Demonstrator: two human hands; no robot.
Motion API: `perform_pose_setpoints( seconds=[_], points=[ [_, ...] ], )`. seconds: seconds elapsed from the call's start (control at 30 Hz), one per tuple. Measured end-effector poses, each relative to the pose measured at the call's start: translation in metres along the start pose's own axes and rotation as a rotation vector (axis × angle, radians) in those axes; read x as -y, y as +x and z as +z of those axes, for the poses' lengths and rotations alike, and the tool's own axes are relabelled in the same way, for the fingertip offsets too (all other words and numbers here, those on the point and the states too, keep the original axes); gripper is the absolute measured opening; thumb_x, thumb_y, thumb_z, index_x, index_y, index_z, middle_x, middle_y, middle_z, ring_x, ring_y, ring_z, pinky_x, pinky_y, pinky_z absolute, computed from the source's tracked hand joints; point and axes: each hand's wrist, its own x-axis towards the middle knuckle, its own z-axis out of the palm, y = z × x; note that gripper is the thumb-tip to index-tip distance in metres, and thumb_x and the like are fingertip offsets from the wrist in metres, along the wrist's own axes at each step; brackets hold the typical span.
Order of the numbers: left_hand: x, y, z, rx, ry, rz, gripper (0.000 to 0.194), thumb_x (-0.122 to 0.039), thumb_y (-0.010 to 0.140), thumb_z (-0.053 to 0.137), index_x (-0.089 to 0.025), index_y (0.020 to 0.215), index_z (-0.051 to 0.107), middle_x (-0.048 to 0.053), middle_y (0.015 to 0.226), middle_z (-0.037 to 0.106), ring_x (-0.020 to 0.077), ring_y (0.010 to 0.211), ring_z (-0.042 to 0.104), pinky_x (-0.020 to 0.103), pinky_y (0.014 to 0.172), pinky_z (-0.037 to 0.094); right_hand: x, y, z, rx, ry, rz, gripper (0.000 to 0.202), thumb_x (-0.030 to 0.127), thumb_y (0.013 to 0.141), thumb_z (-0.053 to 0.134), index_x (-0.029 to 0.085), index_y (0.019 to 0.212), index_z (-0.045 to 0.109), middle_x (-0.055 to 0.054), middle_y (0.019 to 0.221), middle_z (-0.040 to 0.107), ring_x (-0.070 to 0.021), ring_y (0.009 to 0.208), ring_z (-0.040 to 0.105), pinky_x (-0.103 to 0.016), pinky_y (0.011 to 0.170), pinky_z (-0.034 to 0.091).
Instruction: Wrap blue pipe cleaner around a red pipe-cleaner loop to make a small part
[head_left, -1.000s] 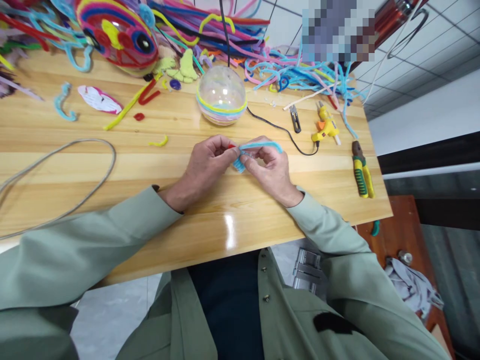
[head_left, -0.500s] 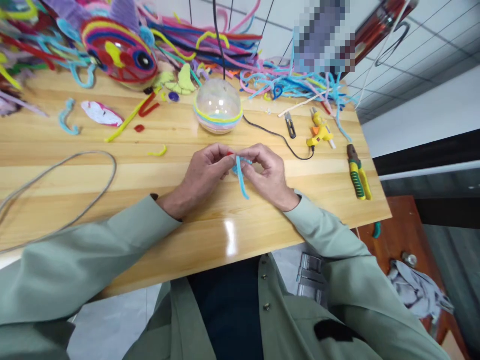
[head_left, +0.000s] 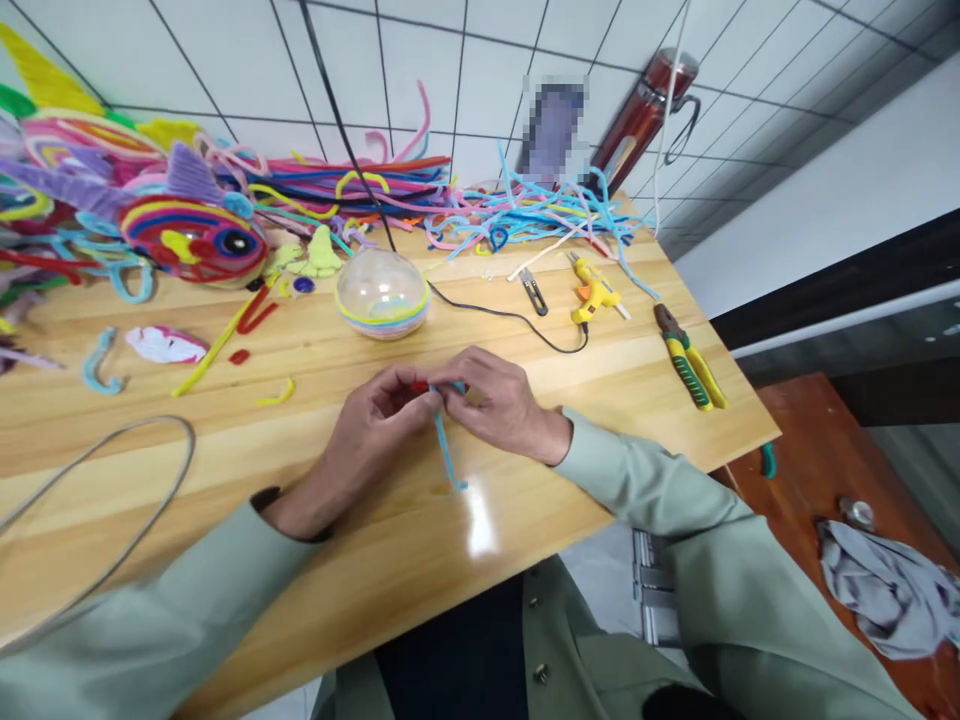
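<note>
Both our hands are at work over the worktop [head_left: 367,570], fingertips almost meeting. Left hand [head_left: 375,412] is pinched closed, a red bit [head_left: 420,386] showing behind its thumb. Right hand [head_left: 495,402] is pinched closed on the upper part of a blue fuzzy strip [head_left: 448,452], which hangs between our hands toward us, its lower end bent. Fingers hide where red and blue meet, so we can't tell if they're joined. Reads to us like a close two-hand pinch to steady small, soft stuff; the loose tail probably hangs because nothing supports it.

Clear ball [head_left: 384,290] sits just beyond our hands, coloured bands round it; likely near for easy reach. Its round shape could roll if we bump it.

Tools lie off to the right: snips [head_left: 534,292], yellow glue gun [head_left: 598,293] with a black cord [head_left: 499,313], pliers [head_left: 688,358]. Looks like they're parked there to leave elbow room, within right-hand reach.

Small pieces lie apart on the left: blue hook [head_left: 97,362], pink-and-white oval [head_left: 166,344], red scrap [head_left: 239,357], yellow curl [head_left: 279,392]. Spacing probably keeps them easy to pick up. Loose strips [head_left: 540,215] are heaped along the back by the wall, presumably as stock.
</note>
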Motion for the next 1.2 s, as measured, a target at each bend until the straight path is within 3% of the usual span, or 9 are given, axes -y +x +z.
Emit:
perform_pose_setpoints(
  seconds=[0.23,0.47,0.63,0.83,1.0,1.2],
  points=[
    [-0.006,-0.001,-0.003,-0.026,0.14,-0.099,0.039,-0.059,0.074,0.104,-0.027,0.088,0.087,0.006,0.09,0.087,0.0263,0.083,0.078,0.034,0.075,0.065,-0.008,-0.01,0.011,0.021,0.017,0.09,0.017,0.012,0.101,0.069,0.025,0.109,0.077,-0.002,0.094,0.078,-0.0164,0.079,0.071,-0.029,0.074,0.062],
    [-0.005,-0.002,-0.011,-0.027,0.262,-0.175,0.033,-0.059,0.081,0.097,-0.027,0.085,0.09,0.005,0.086,0.088,0.0226,0.079,0.08,0.027,0.073,0.066,-0.01,-0.017,0.019,0.069,0.147,0.173,0.015,0.014,0.099,0.07,0.023,0.109,0.077,-0.002,0.094,0.08,-0.0168,0.083,0.073,-0.027,0.077,0.063],
    [0.002,-0.005,-0.024,0.053,0.309,-0.202,0.032,-0.058,0.091,0.093,-0.026,0.087,0.092,0.006,0.085,0.087,0.0207,0.077,0.081,0.023,0.073,0.067,-0.01,-0.021,0.02,0.101,0.24,0.162,0.013,0.017,0.104,0.067,0.021,0.113,0.076,-0.004,0.097,0.081,-0.0169,0.092,0.075,-0.027,0.082,0.063],
    [0.006,-0.008,-0.036,0.115,0.333,-0.26,0.038,-0.063,0.094,0.091,-0.026,0.089,0.095,0.007,0.085,0.086,0.0236,0.079,0.083,0.025,0.074,0.07,-0.008,-0.013,0.02,-0.043,0.301,0.069,0.01,0.016,0.104,0.065,0.02,0.106,0.074,-0.001,0.088,0.08,-0.0127,0.08,0.071,-0.021,0.072,0.058],
    [0.01,-0.009,-0.044,0.161,0.344,-0.302,0.037,-0.062,0.097,0.09,-0.026,0.089,0.093,0.007,0.085,0.084,0.0222,0.081,0.081,0.024,0.077,0.069,-0.007,-0.01,0.02,-0.085,0.301,0.052,0.011,0.014,0.101,0.065,0.018,0.103,0.075,0.0,0.083,0.077,-0.0111,0.075,0.069,-0.019,0.069,0.056],
    [0.009,-0.008,-0.045,0.171,0.342,-0.254,0.038,-0.059,0.097,0.09,-0.024,0.082,0.088,0.005,0.078,0.08,0.0202,0.074,0.078,0.023,0.071,0.066,-0.01,-0.018,0.024,0.021,0.303,0.08,0.013,0.016,0.103,0.063,0.019,0.106,0.076,-0.002,0.089,0.08,-0.0122,0.076,0.07,-0.021,0.068,0.056]
  ],
)
